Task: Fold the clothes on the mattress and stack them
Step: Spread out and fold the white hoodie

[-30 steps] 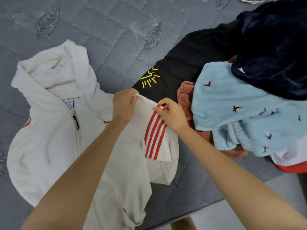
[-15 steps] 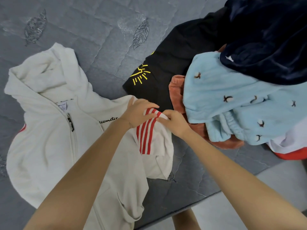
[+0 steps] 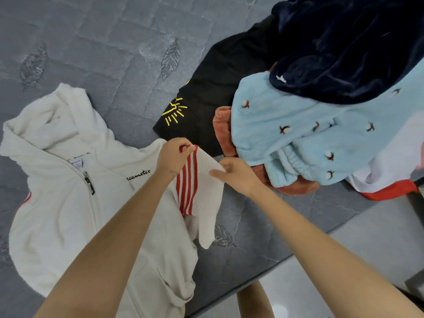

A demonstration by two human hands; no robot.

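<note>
A cream zip hoodie (image 3: 68, 203) lies face up on the grey quilted mattress (image 3: 110, 47), hood toward the far left. Its sleeve (image 3: 202, 203), marked with red stripes, is lifted off the bed at the hoodie's right side. My left hand (image 3: 173, 158) pinches the sleeve's top edge at the stripes. My right hand (image 3: 236, 175) pinches the same edge a little to the right. The rest of the sleeve hangs down toward the mattress's near edge.
A pile of unfolded clothes fills the right side: a black garment with a yellow print (image 3: 206, 99), a rust-coloured piece (image 3: 223, 131), light blue fleece (image 3: 309, 138), dark navy velvet (image 3: 344, 49) on top, and a white and red item (image 3: 390, 180). Grey floor (image 3: 344, 260) lies beyond the near edge.
Both hands have shifted along the striped sleeve's edge and drawn apart, spreading it wider. The sleeve now hangs longer below them. The camera view has moved slightly.
</note>
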